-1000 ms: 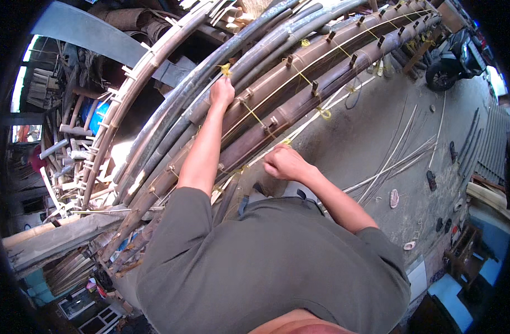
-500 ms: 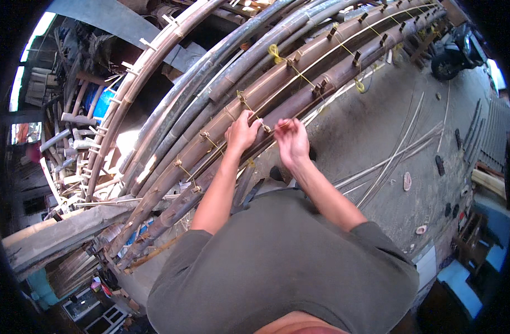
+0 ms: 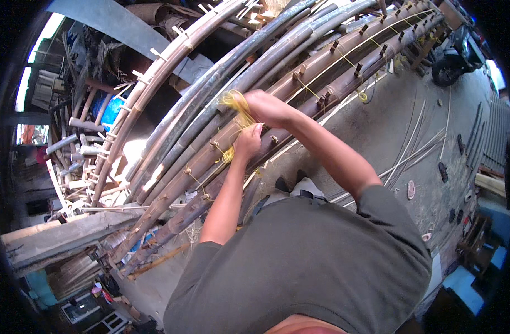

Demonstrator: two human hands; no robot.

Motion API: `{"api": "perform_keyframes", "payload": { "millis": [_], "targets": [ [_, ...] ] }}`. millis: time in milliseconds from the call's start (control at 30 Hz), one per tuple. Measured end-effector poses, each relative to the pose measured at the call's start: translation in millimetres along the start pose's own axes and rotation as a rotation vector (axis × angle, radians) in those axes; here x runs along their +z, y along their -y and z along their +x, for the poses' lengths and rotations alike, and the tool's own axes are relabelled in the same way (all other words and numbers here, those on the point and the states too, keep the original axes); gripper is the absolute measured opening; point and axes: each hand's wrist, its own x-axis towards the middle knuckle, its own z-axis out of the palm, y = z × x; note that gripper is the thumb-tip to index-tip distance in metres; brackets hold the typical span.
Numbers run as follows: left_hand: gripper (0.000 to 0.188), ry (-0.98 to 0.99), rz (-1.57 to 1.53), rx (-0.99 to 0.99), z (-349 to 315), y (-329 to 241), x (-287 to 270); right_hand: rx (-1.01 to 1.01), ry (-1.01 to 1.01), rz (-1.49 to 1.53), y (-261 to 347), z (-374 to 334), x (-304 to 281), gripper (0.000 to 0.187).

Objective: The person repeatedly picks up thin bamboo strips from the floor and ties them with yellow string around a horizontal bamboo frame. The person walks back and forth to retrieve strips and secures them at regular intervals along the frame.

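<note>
Two long brown bamboo poles run side by side diagonally in front of me, a far one (image 3: 314,61) and a near one (image 3: 341,83), with short pegs standing out of them and yellow cord tied across. Over the far pole, my right hand (image 3: 269,108) is closed around a loose bundle of yellow cord (image 3: 235,101), its fingers partly hidden. Just below it, my left hand (image 3: 248,142) pinches the cord, thumb up, close to the poles. More yellow strands (image 3: 228,155) hang beside the left wrist.
Beyond lie several greyish bent poles (image 3: 210,83) and a curved bamboo pole with pegs (image 3: 133,111). Thin strips (image 3: 402,150) and a slipper (image 3: 410,190) lie on the floor at right. A motorbike wheel (image 3: 445,69) stands at far right. A concrete beam (image 3: 71,236) is at lower left.
My right hand has crossed leftward over the far pole and now holds the yellow cord bundle. My left hand has shifted slightly lower. The view has moved a little.
</note>
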Motion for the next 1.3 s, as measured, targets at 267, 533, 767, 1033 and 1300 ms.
{"api": "perform_keyframes", "payload": {
  "millis": [267, 533, 767, 1033, 1300],
  "targets": [
    [0.024, -0.145, -0.42, 0.132, 17.4, -39.6, -6.1, -0.27, -0.033, -0.542, -99.7, -121.2, 90.5, 0.049],
    [0.027, -0.404, 0.257, 0.068, 140.4, 3.4, -31.5, -0.266, -0.127, -0.811, -108.8, -130.7, 99.0, 0.041],
    [0.04, 0.142, 0.199, -0.175, 130.6, 30.5, -81.9, -0.116, 0.005, -0.478, -63.6, -125.0, 161.2, 0.028],
    [0.027, 0.266, 0.044, 0.029, -72.9, 91.4, -104.8, 0.204, -0.985, 1.559, -67.7, -80.1, 227.9, 0.02],
    [0.03, -0.06, 0.084, 0.258, -79.9, 88.6, -73.1, 0.069, -0.175, -0.922, 11.8, 65.8, 178.9, 0.061]
  ]
}}
